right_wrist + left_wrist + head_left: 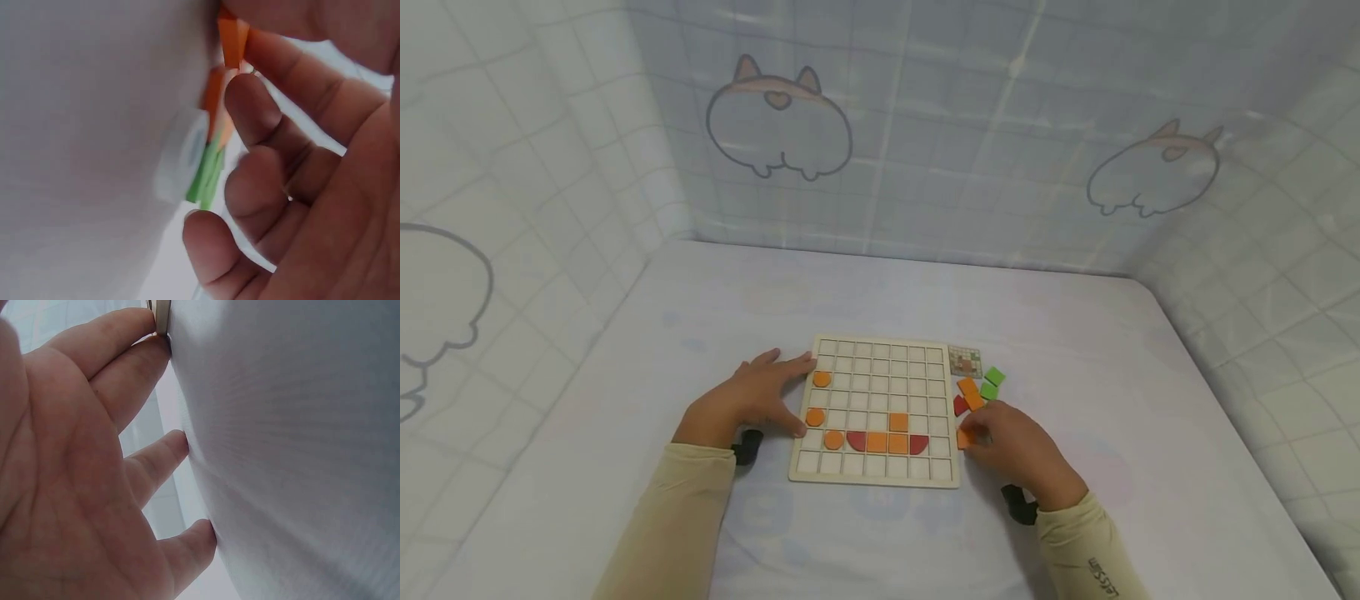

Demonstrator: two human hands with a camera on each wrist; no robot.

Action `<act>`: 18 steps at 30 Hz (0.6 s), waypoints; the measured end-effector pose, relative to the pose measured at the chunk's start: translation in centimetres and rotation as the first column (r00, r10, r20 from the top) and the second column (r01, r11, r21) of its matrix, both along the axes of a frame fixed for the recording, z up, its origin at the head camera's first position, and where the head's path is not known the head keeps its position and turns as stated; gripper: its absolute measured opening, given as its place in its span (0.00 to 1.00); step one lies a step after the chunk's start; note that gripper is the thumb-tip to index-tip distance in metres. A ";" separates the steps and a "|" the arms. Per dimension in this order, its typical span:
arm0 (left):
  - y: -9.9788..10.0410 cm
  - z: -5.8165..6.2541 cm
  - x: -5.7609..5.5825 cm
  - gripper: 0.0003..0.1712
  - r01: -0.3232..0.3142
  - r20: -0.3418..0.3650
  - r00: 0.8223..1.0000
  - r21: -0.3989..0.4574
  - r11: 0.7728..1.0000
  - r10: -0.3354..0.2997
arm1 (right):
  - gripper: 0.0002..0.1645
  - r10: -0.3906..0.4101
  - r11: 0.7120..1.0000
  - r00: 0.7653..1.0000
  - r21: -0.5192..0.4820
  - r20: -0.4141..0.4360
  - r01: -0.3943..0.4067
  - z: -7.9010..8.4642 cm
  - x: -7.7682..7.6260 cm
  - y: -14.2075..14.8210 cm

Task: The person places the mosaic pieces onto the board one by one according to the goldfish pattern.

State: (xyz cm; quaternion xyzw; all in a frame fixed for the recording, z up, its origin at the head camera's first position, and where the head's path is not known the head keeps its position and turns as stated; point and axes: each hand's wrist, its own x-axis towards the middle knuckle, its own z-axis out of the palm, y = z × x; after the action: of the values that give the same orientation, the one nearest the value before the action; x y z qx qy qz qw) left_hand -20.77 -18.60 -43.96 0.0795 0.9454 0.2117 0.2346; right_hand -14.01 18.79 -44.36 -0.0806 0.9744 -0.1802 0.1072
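Note:
My right hand (1018, 446) pinches an orange square tile (233, 40) between thumb and index finger, just off the right edge of the pale gridded board (859, 400). Its other fingers are bent and hold nothing. At the board's left side, my left hand (756, 400) spreads its fingers, with the thumb and a fingertip touching the edge. On the board's lower rows, a red rounded piece (857, 441), two orange squares (887, 442) and another red rounded piece (919, 445) form a row. One orange square (898, 422) sits above it. Three orange round pieces (822, 379) lie toward the left.
Beside the board's upper right corner lies a small picture card (966, 362). Loose orange tiles (967, 387), green tiles (995, 376) and a red piece (960, 406) are close to the right hand. A pale cloth (1045, 325) covers the table, with patterned curtains around it.

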 end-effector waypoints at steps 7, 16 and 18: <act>-0.1 0.4 -0.1 0.69 -0.012 -0.010 1.000 -0.006 1.000 0.011 | 0.12 0.011 0.980 1.000 -0.196 -0.021 -0.015 1.8 -0.6 -2.3; -0.1 -0.3 0.8 0.68 -0.016 -0.022 1.000 -0.002 1.000 0.016 | 0.15 0.217 0.961 0.976 -0.170 -0.022 -0.218 1.6 -1.0 -7.4; -0.1 -0.1 0.8 0.68 -0.007 -0.032 0.999 -0.001 1.000 0.007 | 0.14 0.244 0.959 0.969 -0.137 -0.036 -0.247 1.6 -1.3 -8.0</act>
State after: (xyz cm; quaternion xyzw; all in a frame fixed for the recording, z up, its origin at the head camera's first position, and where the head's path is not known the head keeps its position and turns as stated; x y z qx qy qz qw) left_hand -20.01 -18.69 -44.10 0.0795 0.9495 0.2108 0.2185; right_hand -15.31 10.81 -42.72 -0.2098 0.9428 -0.2328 0.1134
